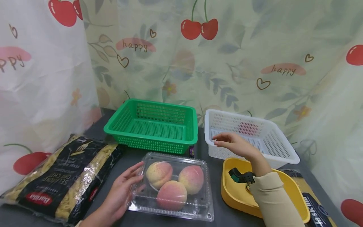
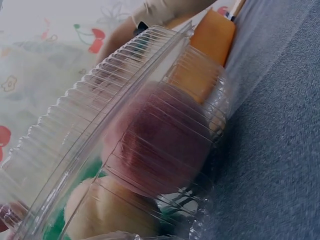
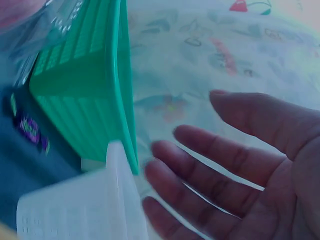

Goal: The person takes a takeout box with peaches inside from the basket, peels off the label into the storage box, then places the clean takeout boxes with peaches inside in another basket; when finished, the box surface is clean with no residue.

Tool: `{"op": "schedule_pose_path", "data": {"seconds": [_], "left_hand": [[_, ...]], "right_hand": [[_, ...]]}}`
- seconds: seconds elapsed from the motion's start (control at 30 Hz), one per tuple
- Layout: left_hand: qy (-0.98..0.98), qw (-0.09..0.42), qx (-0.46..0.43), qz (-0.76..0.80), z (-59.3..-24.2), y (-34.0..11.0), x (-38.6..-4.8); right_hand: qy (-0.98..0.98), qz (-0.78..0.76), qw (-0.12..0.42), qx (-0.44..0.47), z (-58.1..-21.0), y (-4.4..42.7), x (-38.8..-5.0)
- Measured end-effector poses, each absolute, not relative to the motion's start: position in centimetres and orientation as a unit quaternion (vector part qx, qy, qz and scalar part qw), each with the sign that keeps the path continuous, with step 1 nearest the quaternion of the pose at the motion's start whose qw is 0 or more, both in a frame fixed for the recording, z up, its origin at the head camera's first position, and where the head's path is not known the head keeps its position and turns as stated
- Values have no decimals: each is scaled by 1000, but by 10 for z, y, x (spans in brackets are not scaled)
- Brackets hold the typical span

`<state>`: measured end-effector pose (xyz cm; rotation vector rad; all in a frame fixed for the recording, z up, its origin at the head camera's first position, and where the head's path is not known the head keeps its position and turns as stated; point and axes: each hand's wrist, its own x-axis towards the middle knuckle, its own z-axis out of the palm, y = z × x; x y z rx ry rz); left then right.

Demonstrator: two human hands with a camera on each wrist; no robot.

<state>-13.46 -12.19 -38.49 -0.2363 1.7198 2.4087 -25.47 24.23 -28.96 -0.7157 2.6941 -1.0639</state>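
A clear plastic clamshell box (image 1: 170, 186) with three peaches (image 1: 172, 195) inside lies on the dark table. Its ribbed lid is over the fruit, as the left wrist view shows up close. My left hand (image 1: 122, 189) is at the box's left side, fingers fairly straight and touching its edge; part of the hand shows through the plastic. My right hand (image 1: 235, 143) hovers above the near left rim of the white basket (image 1: 252, 135), holding nothing. In the right wrist view its fingers (image 3: 215, 165) are spread and loosely bent.
A green basket (image 1: 154, 143) stands behind the box. Between the baskets lies a small purple-wrapped candy (image 3: 30, 127). The yellow tray (image 1: 238, 195) sits under my right forearm, beside another dark package (image 1: 314, 205). At left lies a pasta bag (image 1: 59, 179); a patterned curtain (image 1: 175, 63) hangs behind.
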Motion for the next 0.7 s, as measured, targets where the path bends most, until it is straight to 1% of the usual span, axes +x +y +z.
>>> {"op": "schedule_pose_path", "data": {"seconds": [0.17,0.4,0.7], "left_hand": [[572,82,-83,812,-387,-129,-133],[583,77,-114,800,-387,-141,-131],[591,84,-118,794,-387,-153,-129]], "right_hand": [[896,-376,70,-225,-290,224,-264],[874,-429,93,-209,-293,200,-278],[845,-492,120,-171,-294,170,-299]]}}
